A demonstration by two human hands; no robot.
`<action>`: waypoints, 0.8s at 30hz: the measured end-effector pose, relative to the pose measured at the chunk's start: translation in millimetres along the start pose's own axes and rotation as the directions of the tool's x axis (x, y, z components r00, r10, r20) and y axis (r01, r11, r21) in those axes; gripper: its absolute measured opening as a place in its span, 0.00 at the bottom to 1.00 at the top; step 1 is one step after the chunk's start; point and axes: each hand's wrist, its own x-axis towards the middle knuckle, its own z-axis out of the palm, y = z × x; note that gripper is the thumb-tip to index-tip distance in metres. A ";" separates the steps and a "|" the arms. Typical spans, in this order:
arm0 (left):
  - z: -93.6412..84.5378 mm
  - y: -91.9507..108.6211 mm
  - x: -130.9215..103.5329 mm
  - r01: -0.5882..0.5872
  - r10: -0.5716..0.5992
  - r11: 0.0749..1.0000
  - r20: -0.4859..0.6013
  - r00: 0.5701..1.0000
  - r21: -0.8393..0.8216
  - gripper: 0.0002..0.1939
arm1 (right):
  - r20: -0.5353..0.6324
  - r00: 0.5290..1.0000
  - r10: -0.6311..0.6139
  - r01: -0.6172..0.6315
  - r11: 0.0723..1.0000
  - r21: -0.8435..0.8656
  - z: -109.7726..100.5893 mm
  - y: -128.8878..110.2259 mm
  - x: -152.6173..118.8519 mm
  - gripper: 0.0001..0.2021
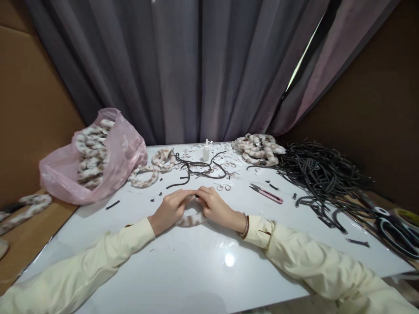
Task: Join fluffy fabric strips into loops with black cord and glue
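Observation:
Both hands meet at the middle of the white table (196,266), gripping one fluffy ring (190,219) of white fur with brown patches. My left hand (173,207) is closed around the ring's left side. From the right, my right hand (216,206) is closed on the same ring, its fingers touching the left fingertips at the far edge. A small dark bit shows between the fingertips, where fingers cover most of the ring's ends. Just beyond the hands lie loose black cords (203,165) and two small clear rings (224,188).
At left stands a pink plastic bag (131,144) of furry pieces, with finished-looking furry rings (144,176) beside it. A white bottle (206,151), a furry pile (260,148), pink-handled snips (266,193), a black cord heap (324,170) and large scissors (396,231) lie behind and right.

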 end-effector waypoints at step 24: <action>-11.1 21.2 13.5 0.348 -0.317 0.910 0.163 0.934 -0.226 0.12 | -0.281 0.955 -0.100 0.112 0.993 0.026 0.8 10.4 -3.2 0.11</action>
